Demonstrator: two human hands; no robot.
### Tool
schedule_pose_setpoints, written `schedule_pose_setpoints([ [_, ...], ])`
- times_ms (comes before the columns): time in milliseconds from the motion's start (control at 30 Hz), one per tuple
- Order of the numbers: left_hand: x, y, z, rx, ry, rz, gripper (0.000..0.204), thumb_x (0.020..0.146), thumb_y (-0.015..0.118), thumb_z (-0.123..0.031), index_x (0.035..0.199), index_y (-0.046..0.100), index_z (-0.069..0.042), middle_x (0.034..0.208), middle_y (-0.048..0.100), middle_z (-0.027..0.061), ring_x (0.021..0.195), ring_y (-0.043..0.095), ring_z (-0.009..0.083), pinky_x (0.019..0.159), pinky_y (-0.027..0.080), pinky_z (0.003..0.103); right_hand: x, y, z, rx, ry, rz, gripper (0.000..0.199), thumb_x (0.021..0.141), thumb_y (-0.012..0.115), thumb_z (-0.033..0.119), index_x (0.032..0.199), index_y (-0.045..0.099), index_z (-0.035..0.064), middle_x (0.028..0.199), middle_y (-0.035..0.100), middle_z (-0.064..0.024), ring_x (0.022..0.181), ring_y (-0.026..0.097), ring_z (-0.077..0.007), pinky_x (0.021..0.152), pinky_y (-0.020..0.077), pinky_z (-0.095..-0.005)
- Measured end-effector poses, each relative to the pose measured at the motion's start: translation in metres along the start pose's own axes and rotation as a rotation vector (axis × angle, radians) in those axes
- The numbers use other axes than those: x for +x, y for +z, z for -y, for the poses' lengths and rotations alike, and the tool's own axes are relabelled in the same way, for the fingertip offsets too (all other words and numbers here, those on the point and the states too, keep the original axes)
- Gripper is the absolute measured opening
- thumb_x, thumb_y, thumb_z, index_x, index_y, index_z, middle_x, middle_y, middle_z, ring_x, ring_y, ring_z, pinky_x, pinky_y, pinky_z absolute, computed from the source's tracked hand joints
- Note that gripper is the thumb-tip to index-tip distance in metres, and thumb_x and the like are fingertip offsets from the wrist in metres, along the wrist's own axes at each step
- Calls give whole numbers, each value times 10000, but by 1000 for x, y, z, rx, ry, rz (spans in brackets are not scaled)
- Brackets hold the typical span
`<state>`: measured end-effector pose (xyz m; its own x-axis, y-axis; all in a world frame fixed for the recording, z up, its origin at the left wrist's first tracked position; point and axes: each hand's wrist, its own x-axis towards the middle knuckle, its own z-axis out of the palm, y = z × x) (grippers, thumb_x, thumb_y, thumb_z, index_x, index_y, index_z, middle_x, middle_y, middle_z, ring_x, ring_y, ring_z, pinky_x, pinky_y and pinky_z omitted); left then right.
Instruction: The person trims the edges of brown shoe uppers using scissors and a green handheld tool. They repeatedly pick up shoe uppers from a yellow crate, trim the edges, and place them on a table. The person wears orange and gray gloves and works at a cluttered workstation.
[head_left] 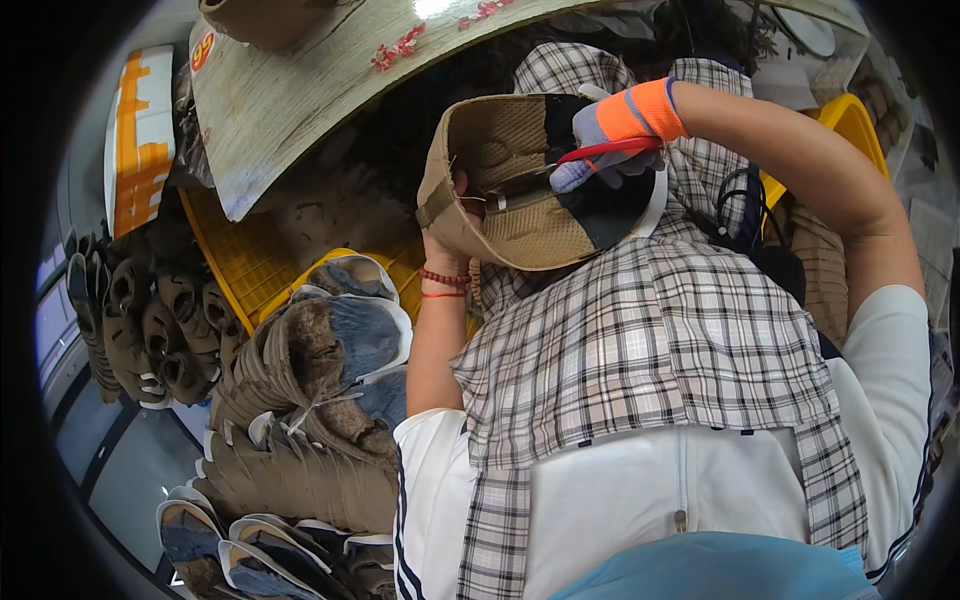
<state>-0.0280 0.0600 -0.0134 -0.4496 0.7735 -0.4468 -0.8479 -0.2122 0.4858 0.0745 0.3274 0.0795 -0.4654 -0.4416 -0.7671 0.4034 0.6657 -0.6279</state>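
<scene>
A brown shoe upper [520, 240], with a tan textured inside and a black section, is held open above my lap. My left hand [447, 245], bare and with beads at the wrist, grips its left side; some fingers are hidden behind the wall and fingertips show inside. My right hand [605, 140] wears a pale glove with an orange cuff. It is closed around a red-handled tool [610, 149], apparently scissors, whose dark tip reaches into the upper. Near the tip a thin loose thread and a small white tag show on the inner seam.
Stacked brown shoe uppers [300, 470] with blue-grey and fuzzy linings lie at my left. Behind them is a yellow basket [235, 262]. A worn table [290, 120] overhangs at the upper left. At the right stands another yellow container [855, 130]. A checked apron [640, 350] covers my lap.
</scene>
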Motion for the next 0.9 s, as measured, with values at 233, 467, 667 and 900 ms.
schedule_pose_setpoints([
  [233, 5, -36, 4, 369, 169, -46, 334, 879, 601, -115, 1212, 576, -99, 1226, 593, 60, 1136, 541, 263, 971, 416, 471, 12, 0, -7, 47, 7, 85, 714, 931, 320, 570, 821, 659, -48, 565, 569, -111, 490, 610, -218, 508, 551, -322],
  [467, 2, -26, -1, 450, 139, -89, 344, 875, 609, -144, 1215, 572, -105, 1226, 589, 61, 1141, 532, 251, 978, 411, 446, 7, 5, 3, 150, 64, 42, 762, 852, 418, 687, 751, 665, -27, 547, 575, -98, 468, 590, -193, 473, 518, -298],
  [667, 4, -59, 4, 633, 246, -126, 367, 883, 602, -104, 1243, 532, -91, 1226, 580, 64, 1124, 544, 241, 977, 422, 431, -6, 29, 16, 186, 157, -169, 620, 816, 572, 617, 742, 666, 8, 521, 560, -87, 420, 559, -193, 411, 470, -288],
  [900, -1, 8, 5, 425, 172, -90, 369, 923, 577, -177, 1270, 486, -92, 1170, 555, 8, 1031, 547, 150, 892, 468, 330, -22, 51, -65, 450, -208, -245, 400, 809, 669, 411, 842, 632, 14, 630, 581, -79, 563, 556, -183, 538, 453, -312],
])
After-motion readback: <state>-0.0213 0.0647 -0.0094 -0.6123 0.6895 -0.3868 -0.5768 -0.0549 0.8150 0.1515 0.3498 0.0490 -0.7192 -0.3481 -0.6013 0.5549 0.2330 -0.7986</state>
